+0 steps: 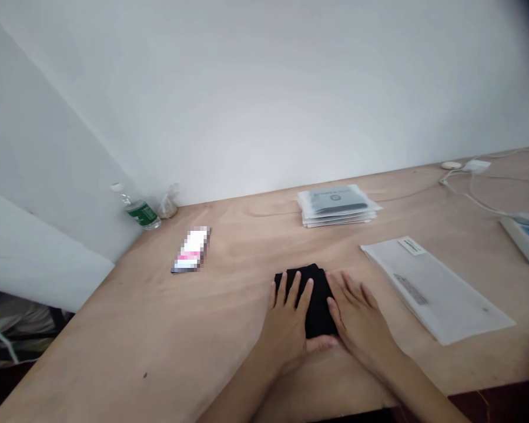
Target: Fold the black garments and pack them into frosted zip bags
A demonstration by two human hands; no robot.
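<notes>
A folded black cloth [320, 302] lies flat on the wooden table [203, 329], near its front edge. My left hand [288, 320] rests palm down on the cloth's left part, fingers spread, with the thumb along its near edge. On the right side of the cloth, my right hand [357, 311] lies flat with its fingers spread; its thumb touches the cloth's right edge. The parts of the cloth under my hands are hidden.
Behind the cloth is a stack of packed frosted bags [339, 202]. Flat frosted bags [441, 294] lie at the right, near a power strip [526, 238] and white cables. A phone [191, 249], a bottle [141, 212] and a small plastic bag [168, 202] are at the left.
</notes>
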